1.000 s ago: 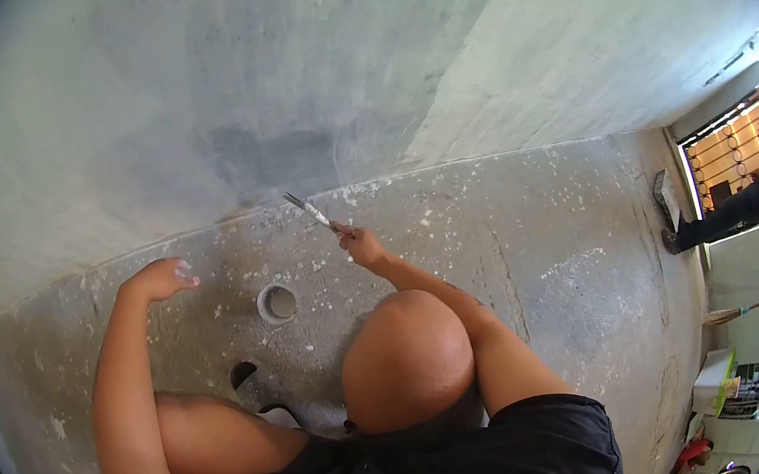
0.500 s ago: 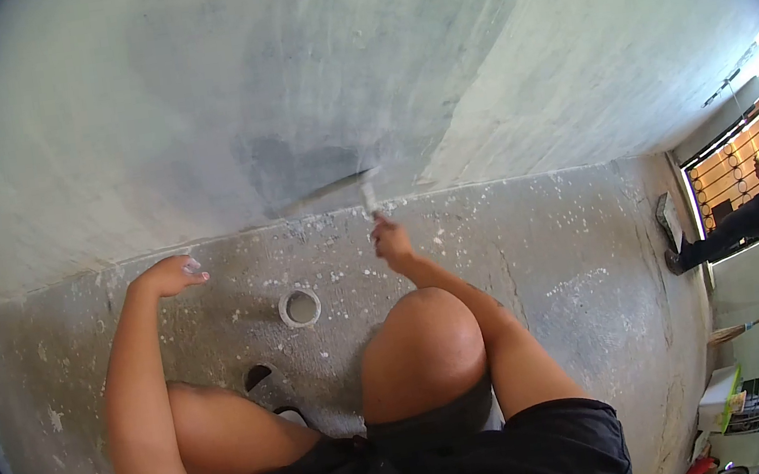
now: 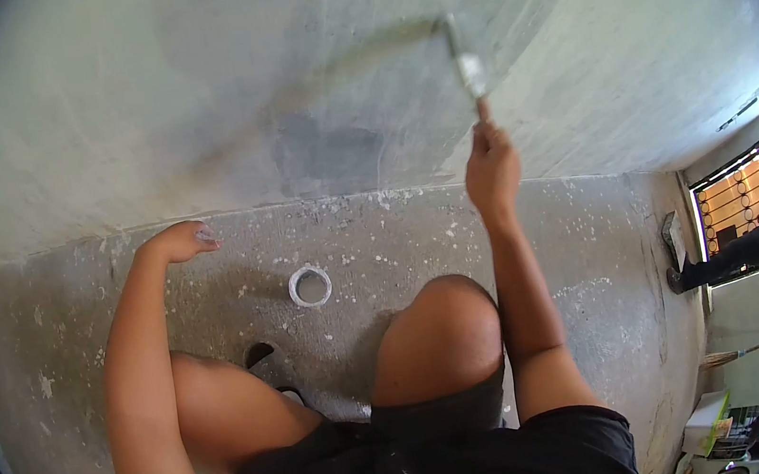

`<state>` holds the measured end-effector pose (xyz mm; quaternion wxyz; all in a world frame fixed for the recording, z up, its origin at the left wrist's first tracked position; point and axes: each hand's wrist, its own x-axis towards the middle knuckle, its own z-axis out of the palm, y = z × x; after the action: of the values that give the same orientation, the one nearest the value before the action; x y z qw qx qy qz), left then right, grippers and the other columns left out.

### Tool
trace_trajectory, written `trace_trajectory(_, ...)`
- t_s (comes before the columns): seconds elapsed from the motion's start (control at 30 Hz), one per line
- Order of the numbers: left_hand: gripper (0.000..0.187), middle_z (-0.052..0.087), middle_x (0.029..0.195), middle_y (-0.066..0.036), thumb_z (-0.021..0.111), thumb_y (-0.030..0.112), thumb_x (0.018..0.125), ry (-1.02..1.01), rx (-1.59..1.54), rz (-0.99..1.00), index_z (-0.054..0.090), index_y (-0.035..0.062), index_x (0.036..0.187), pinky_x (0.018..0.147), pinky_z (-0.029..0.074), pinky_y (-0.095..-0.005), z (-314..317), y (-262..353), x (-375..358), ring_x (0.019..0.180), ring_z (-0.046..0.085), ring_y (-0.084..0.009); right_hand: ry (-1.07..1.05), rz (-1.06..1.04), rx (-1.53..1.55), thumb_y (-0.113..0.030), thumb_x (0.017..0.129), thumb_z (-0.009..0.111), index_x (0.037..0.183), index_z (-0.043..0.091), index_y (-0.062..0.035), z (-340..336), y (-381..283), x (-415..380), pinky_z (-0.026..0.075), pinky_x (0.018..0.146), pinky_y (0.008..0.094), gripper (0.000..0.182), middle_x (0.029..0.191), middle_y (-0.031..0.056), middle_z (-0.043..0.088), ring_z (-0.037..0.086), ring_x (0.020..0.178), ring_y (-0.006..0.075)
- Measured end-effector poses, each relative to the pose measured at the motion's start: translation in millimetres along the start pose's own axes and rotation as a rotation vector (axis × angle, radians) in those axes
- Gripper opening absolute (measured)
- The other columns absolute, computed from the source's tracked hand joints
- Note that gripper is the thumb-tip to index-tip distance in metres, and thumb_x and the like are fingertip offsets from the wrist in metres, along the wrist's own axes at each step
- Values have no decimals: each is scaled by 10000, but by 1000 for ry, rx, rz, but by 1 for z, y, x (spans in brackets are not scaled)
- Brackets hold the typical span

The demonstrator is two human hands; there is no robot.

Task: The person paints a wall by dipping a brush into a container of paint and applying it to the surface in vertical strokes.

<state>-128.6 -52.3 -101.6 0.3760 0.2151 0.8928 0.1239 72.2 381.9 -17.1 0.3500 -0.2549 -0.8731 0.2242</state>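
Observation:
A brush-like tool (image 3: 470,72), blurred by motion, is at the wall (image 3: 217,95), its handle in my right hand (image 3: 493,164). My right arm stretches up past my raised knee, and the tool's shadow falls on the wall to its left. Darker grey patches show on the wall below the tool. My left hand (image 3: 183,241) hangs over the floor near the wall's base, with whitish smears on the fingers; whether it holds anything is hidden. A round whitish container (image 3: 310,286) stands on the floor between my hands, nearer my body than the wall.
Speckled concrete floor (image 3: 591,238) runs along the wall. At the right, a person in dark clothes (image 3: 755,245) is beside a barred window (image 3: 743,194). A broom (image 3: 744,349) and a pile of household items (image 3: 731,430) lie at the lower right.
My right hand and the tool have moved up and to the right, from the wall's base to higher on the wall. My left hand stays nearly in place.

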Motion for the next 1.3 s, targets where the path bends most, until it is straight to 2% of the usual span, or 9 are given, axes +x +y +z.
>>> trace_trajectory(0.17, 614, 587, 1245, -184, 657, 534, 820, 4, 53, -26, 607, 62, 1209, 974, 425, -403, 2, 3, 5, 1153, 552, -335, 121, -152, 31, -100, 934, 489, 1435, 374, -80, -21, -37, 19, 488, 673, 431, 515, 924, 195, 578, 600, 736, 382)
trace_trajectory(0.3, 602, 588, 1239, -190, 657, 525, 823, 2, 27, 3, 611, 61, 1204, 973, 426, -405, 0, 13, 6, 1150, 553, -338, -371, -309, -186, 24, 856, 421, 1496, 159, -60, 52, 28, -22, 494, 767, 523, 696, 1017, 326, 541, 604, 842, 461)
trace_trajectory(0.43, 642, 596, 1223, -199, 652, 513, 833, 22, 109, 73, 569, 30, 1249, 942, 449, -388, 2, 21, 11, 1115, 576, -318, -955, -358, -383, -119, 876, 459, 1313, 447, 71, 102, 112, -51, 484, 840, 484, 477, 1017, 339, 599, 606, 933, 453)
trace_trajectory(0.53, 658, 584, 1243, -203, 647, 530, 827, 8, 143, 89, 569, 32, 1251, 966, 434, -389, 3, 20, 19, 1151, 554, -326, -956, -294, -353, -156, 893, 450, 1231, 544, 23, 77, 76, -28, 493, 811, 477, 393, 968, 305, 624, 617, 917, 428)
trace_trajectory(0.67, 683, 566, 1273, -198, 640, 560, 816, 2, 140, 62, 571, 37, 1251, 986, 419, -396, 4, 28, 15, 1173, 539, -329, -483, -212, -133, -150, 918, 473, 1267, 566, -69, -3, -23, 32, 489, 721, 494, 370, 828, 285, 626, 635, 807, 422)
trace_trajectory(0.77, 650, 571, 1265, -189, 652, 551, 812, 28, 125, 69, 595, 48, 1220, 980, 422, -418, 9, 23, 21, 1174, 539, -327, -215, -250, -70, -215, 983, 482, 1340, 537, -141, -68, -87, 55, 394, 514, 346, 369, 616, 134, 514, 435, 538, 127)
trace_trajectory(0.93, 643, 562, 1282, -181, 651, 546, 815, -35, 186, 43, 594, 53, 1224, 996, 414, -412, 11, 16, 35, 1193, 527, -326, 91, -320, 65, -207, 997, 471, 1356, 519, -132, -106, -118, 75, 351, 448, 296, 370, 631, 36, 549, 377, 480, 84)
trace_trajectory(1.2, 681, 548, 1298, -186, 629, 565, 821, -29, 219, 67, 568, 41, 1252, 1010, 403, -393, 13, 26, 39, 1209, 512, -328, -549, -282, -333, 2, 854, 426, 1444, 215, 62, 18, -42, -6, 538, 676, 495, 629, 987, 350, 539, 630, 748, 465)
trace_trajectory(1.3, 693, 555, 1292, -186, 623, 571, 822, -74, 211, 20, 560, 37, 1261, 1004, 408, -390, 14, 31, 36, 1195, 525, -329, -923, -382, -398, -25, 786, 518, 1237, 504, 71, 57, 1, -36, 533, 712, 480, 461, 916, 330, 611, 650, 797, 441)
